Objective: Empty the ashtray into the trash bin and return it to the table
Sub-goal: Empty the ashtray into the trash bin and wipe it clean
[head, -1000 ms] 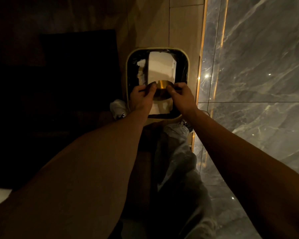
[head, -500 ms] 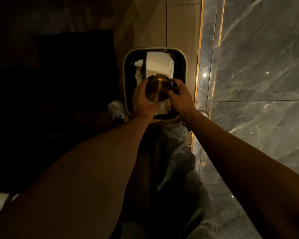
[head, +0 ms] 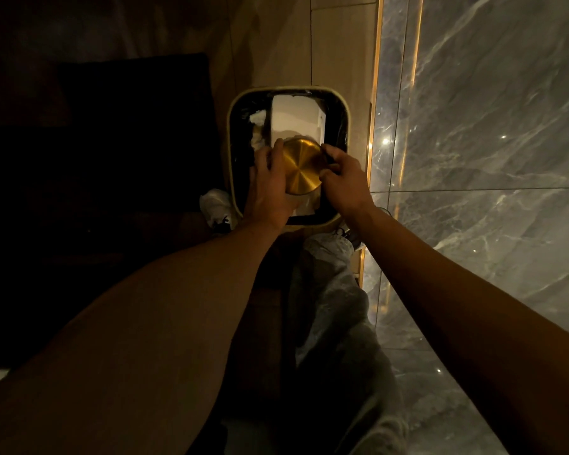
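Observation:
A round brass-coloured ashtray (head: 301,167) is held upside down over the trash bin (head: 232,133), with its flat underside facing me. My left hand (head: 270,188) grips its left edge and my right hand (head: 344,178) grips its right edge. The bin is a rounded rectangle with a pale rim and a black liner. Inside it lie a white box (head: 294,118) and crumpled white paper (head: 258,129). The ashtray's bowl side is hidden from me.
A grey marble wall (head: 490,142) with a lit gold strip (head: 373,126) runs along the right. A dark piece of furniture (head: 112,142) fills the left. My grey trousers (head: 335,307) and white shoes (head: 216,205) are just below the bin on the wooden floor.
The ashtray has turned from nearly edge-on to fully upside down over the bin. Both hands have shifted slightly along its rim and lifted a little toward me.

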{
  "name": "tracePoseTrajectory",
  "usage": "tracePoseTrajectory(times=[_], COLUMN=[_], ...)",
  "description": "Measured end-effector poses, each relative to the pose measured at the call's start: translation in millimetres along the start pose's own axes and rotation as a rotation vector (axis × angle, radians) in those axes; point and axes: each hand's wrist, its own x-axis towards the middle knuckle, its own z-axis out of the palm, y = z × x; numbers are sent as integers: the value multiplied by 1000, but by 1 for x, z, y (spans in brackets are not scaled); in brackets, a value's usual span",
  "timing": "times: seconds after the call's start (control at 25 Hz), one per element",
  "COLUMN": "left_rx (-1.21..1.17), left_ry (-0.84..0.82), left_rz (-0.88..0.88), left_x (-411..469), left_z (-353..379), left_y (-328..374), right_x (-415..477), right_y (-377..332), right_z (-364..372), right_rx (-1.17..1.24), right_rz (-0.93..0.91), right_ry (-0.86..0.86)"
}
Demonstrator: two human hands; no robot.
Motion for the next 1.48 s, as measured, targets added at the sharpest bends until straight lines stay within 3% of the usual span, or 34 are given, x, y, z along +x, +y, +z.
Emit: tracePoseTrajectory(times=[0.28,0.48,0.6,0.76,0.96,1.24,1.36,1.48], left_rx=[276,177,111,54,90,41,-5,34], left_ry=[-8,-62,-92,-113,-133,-165,-139,-146], left_rz=[62,111,110,114,150,141,155,139], left_x=[6,4,5,5,7,10,10,9], left_z=[-5,-6,-9,-14,-23,-29,-28,-29], left_y=[1,1,-1,-1,-2,-1,-2,3], right_x=[-6,-4,-5,-8,0,1,-1,-1], right_y=[-11,-1,12,19,8,20,18,20], right_z=[-13,-18,-22,-34,-42,-36,-34,-31], right_rx=[-15,-148,-395,-838,-1052,-1168,-1158,-1121], right_rz=[-21,-129,-312,-763,-925,-979,-1015,-969], right_ry=[-100,-206,-185,-184,-219,-264,-192,-242])
